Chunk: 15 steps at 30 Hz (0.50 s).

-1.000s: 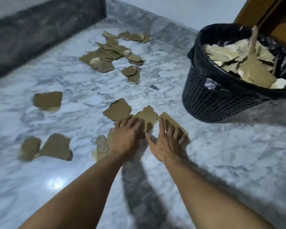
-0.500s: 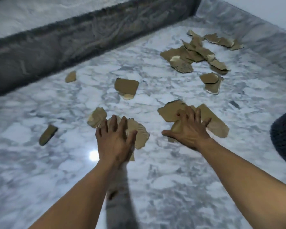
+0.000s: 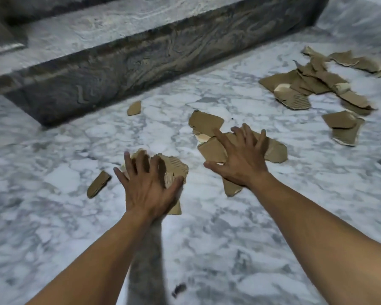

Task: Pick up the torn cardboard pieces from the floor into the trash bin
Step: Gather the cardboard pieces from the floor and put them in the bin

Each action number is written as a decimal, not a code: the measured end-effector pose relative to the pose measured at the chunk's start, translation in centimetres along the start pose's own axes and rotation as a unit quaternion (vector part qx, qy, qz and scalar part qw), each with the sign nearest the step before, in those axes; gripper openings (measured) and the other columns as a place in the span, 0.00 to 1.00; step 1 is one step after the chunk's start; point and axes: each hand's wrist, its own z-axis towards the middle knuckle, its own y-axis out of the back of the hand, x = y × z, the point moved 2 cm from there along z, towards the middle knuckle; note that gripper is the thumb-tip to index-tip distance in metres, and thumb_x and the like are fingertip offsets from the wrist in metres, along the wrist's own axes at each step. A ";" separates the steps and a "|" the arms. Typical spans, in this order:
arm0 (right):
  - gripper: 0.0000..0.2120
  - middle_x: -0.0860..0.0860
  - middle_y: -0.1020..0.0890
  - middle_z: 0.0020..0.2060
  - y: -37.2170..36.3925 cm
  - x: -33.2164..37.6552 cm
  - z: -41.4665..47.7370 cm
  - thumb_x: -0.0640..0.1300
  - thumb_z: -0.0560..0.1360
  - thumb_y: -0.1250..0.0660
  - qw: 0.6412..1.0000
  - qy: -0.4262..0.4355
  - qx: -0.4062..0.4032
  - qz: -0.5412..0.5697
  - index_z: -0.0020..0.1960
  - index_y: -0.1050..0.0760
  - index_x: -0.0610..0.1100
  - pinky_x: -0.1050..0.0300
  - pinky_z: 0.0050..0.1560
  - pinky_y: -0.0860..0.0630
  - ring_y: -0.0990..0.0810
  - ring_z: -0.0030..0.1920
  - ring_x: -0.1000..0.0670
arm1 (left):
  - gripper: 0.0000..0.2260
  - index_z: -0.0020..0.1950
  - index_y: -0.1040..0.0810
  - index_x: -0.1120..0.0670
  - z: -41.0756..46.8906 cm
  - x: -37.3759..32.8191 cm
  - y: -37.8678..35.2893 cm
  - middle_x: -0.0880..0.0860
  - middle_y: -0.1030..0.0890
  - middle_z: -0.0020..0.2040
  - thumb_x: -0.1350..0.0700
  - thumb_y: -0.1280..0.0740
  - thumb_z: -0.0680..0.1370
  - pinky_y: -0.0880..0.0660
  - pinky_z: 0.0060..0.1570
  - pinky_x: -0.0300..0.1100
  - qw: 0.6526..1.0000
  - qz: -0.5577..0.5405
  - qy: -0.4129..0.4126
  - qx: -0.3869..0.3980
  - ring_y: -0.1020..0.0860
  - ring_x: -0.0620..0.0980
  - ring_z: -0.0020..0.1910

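While the left hand [image 3: 149,190] is pressing flat, fingers spread, on a torn brown corrugated cardboard piece [image 3: 174,170], the right hand [image 3: 240,160] is lying splayed over overlapping brown cardboard scraps [image 3: 275,150]. More torn brown pieces [image 3: 304,84] are lying on the white-grey marble floor [image 3: 207,249] far right.

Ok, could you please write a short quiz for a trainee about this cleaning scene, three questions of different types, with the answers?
1. True or false: the trash bin is visible in the picture.
2. Multiple choice: the left hand is A) flat with spread fingers on cardboard pieces, B) lifting a piece in the air, C) resting on the stone step.
3. Fill in: the biggest cardboard pile lies to the far ____ of the right hand.

Key: 1 false; 2 A; 3 right.
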 end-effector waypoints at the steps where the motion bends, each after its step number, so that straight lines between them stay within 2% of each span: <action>1: 0.47 0.43 0.49 0.81 0.1 -0.1 0.5 0.84 0.65 0.48 1.000 -0.018 0.014 0.007 0.79 0.57 0.68 0.23 0.69 0.63 0.57 0.79 0.35 | 0.34 0.74 0.40 0.41 0.5 0.3 -0.4 0.55 0.47 0.81 0.27 0.42 0.73 0.57 0.72 0.71 0.999 -0.005 0.003 0.032 0.57 0.64 0.80; 3: 0.51 0.45 0.64 0.81 0.2 -0.1 2.1 0.87 0.62 0.51 0.996 -0.055 0.059 0.030 0.76 0.67 0.70 0.19 0.66 0.65 0.65 0.78 0.33 | 0.37 0.79 0.50 0.36 1.5 0.4 -1.0 0.53 0.54 0.83 0.26 0.45 0.73 0.59 0.72 0.72 0.997 0.003 0.011 0.076 0.59 0.65 0.80; 4: 0.51 0.45 0.67 0.80 0.1 0.2 3.0 0.87 0.61 0.52 0.995 -0.063 0.077 0.033 0.76 0.69 0.70 0.18 0.67 0.63 0.65 0.78 0.32 | 0.37 0.79 0.50 0.35 1.9 0.4 -1.0 0.52 0.52 0.83 0.27 0.45 0.72 0.57 0.72 0.71 0.997 0.011 0.014 0.076 0.57 0.64 0.80; 5: 0.51 0.44 0.65 0.80 -0.2 0.7 4.0 0.88 0.60 0.54 0.994 -0.064 0.089 0.030 0.76 0.68 0.70 0.19 0.67 0.62 0.63 0.79 0.32 | 0.36 0.78 0.46 0.35 2.2 0.4 -0.9 0.52 0.47 0.81 0.27 0.45 0.72 0.52 0.71 0.70 0.998 0.012 0.017 0.060 0.52 0.63 0.79; 7: 0.49 0.44 0.54 0.81 -0.7 1.9 5.8 0.87 0.61 0.55 0.993 -0.063 0.097 0.019 0.78 0.59 0.69 0.21 0.68 0.57 0.56 0.79 0.34 | 0.27 0.68 0.34 0.37 2.4 0.2 -0.5 0.48 0.35 0.72 0.30 0.42 0.70 0.43 0.66 0.65 1.000 -0.009 0.021 -0.003 0.42 0.60 0.72; 9: 0.46 0.43 0.40 0.75 -0.6 2.7 6.8 0.86 0.63 0.54 0.995 -0.065 0.071 0.000 0.76 0.45 0.66 0.26 0.67 0.47 0.44 0.74 0.36 | 0.22 0.55 0.31 0.41 2.4 0.1 -0.4 0.46 0.32 0.62 0.30 0.39 0.68 0.39 0.62 0.61 0.998 -0.027 0.034 -0.046 0.37 0.58 0.67; 10: 0.45 0.43 0.35 0.71 -0.5 2.9 6.9 0.85 0.63 0.53 0.997 -0.059 0.049 -0.018 0.73 0.40 0.63 0.31 0.65 0.42 0.38 0.69 0.37 | 0.23 0.53 0.31 0.43 2.5 0.0 -0.5 0.46 0.32 0.60 0.28 0.39 0.67 0.39 0.62 0.60 0.997 -0.027 0.039 -0.054 0.36 0.58 0.67; 12: 0.44 0.43 0.31 0.63 -0.2 2.8 6.6 0.85 0.63 0.51 0.998 -0.052 0.014 -0.042 0.66 0.33 0.57 0.39 0.59 0.36 0.32 0.60 0.38 | 0.30 0.52 0.31 0.47 2.6 0.0 -0.7 0.47 0.32 0.60 0.24 0.40 0.66 0.38 0.62 0.61 0.997 -0.018 0.053 -0.049 0.36 0.58 0.68; 15: 0.44 0.42 0.30 0.60 0.0 2.6 5.9 0.84 0.64 0.47 0.997 -0.069 -0.003 -0.033 0.64 0.30 0.51 0.43 0.55 0.32 0.30 0.56 0.38 | 0.33 0.53 0.29 0.50 3.0 0.0 -0.6 0.48 0.28 0.57 0.23 0.40 0.65 0.36 0.56 0.57 0.995 0.001 0.070 -0.067 0.32 0.57 0.62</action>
